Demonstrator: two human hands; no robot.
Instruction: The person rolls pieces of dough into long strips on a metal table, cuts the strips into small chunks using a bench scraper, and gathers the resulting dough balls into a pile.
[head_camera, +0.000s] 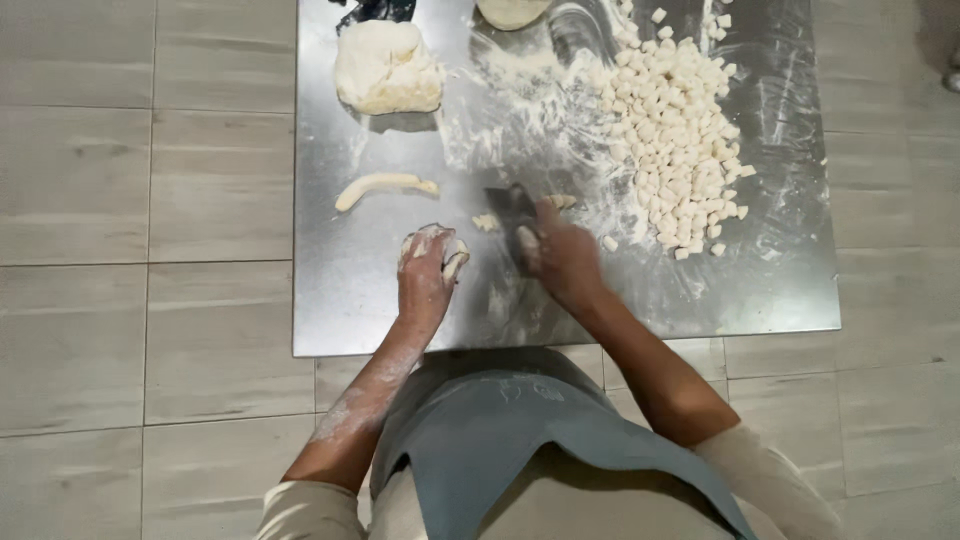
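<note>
On the steel table (350, 310), near its front edge, a floury left hand (428, 270) is seen closed around a piece of dough (455, 258), whose pale end shows past the fingers at about two o'clock from the hand. Just to the right of it, the right hand (560, 255) is wrapped around the handle of a dark scraper (512, 205); the blade is held down on the table at about eleven o'clock from that hand, and the hand is somewhat blurred. Small cut bits of dough (487, 222) are seen lying beside the blade, one to its left and one to its right. At about ten o'clock from the left hand, a thin curved dough strip (383, 186) is laid flat on the metal, apart from both hands. Further back, at about eleven o'clock, a large lump of dough (388, 68) is set near the far left corner of the table. At two o'clock from the right hand, a wide heap of small cut pieces (675, 130) is spread over the floured surface. A grey apron (500, 430) is worn by the person, and pale floor tiles (150, 200) are seen around the table.
</note>
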